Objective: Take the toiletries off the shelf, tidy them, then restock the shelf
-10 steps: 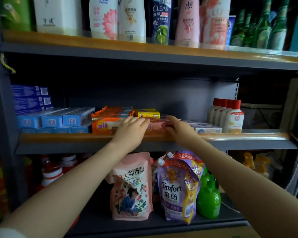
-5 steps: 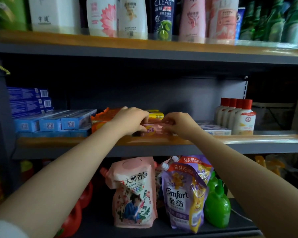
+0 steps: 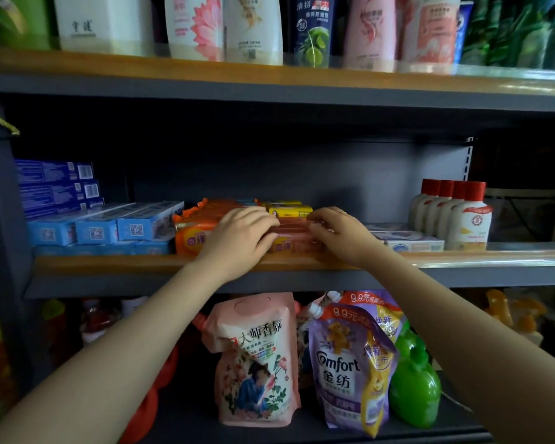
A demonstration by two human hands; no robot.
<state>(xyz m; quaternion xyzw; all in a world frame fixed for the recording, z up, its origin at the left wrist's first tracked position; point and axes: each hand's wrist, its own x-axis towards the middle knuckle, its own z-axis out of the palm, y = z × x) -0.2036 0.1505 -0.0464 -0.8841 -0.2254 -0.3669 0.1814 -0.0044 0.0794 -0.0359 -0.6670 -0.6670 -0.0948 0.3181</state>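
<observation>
Both hands, left hand (image 3: 241,238) and right hand (image 3: 340,233), grip pink soap packs (image 3: 293,233) above a "Comfort" pouch (image 3: 350,373)

left hand (image 3: 241,235) lifted from the shelf edge onto the pink soap packs (image 3: 293,233), fingers now curled over them, right hand (image 3: 338,233) drawn in against their other end

Single head-worn wide-angle view, facing forward and slightly down, straight onto the shelving at arm's reach. The middle shelf (image 3: 116,262) crosses frame centre; the upper shelf (image 3: 77,64) runs along the top edge. Both forearms enter from the lower corners. Edges show wide-angle bowing.
</observation>
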